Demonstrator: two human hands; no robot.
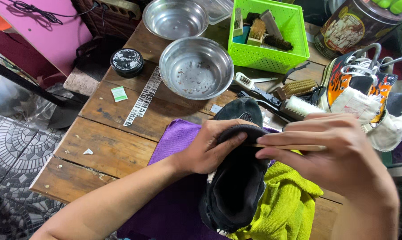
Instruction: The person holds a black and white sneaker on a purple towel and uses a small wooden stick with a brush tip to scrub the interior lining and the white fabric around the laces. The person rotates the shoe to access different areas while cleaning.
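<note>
Gripping the collar of a black shoe (236, 178), the person's left hand (210, 149) is curling its fingers over the padded rim and steadying the shoe heel-toward-them, so the opening is facing up. The right hand (338, 155) is closing its fingers flat along a thin wooden brush handle (290, 147), pressing it against the collar from the 3 o'clock side; the bristles are hidden, so how they are meeting the shoe cannot be told.

Under the shoe, a purple cloth (174, 195) and a yellow-green cloth (290, 204) are lying spread on the wooden table (107, 146), seemingly padding the work and catching dirt.

Farther off, at 1 o'clock, several brushes (294, 95) are lying loose within easy reach. At 2 o'clock a flame-patterned sneaker (352, 89) is sitting stuffed with white fabric. At 12 o'clock a steel bowl (195, 66) is standing, with a second bowl (175, 18) beyond it. At 11 o'clock a round black tin (126, 61) is resting near the table edge. Farthest, at 1 o'clock, a green basket (272, 55) is holding more brushes upright.
</note>
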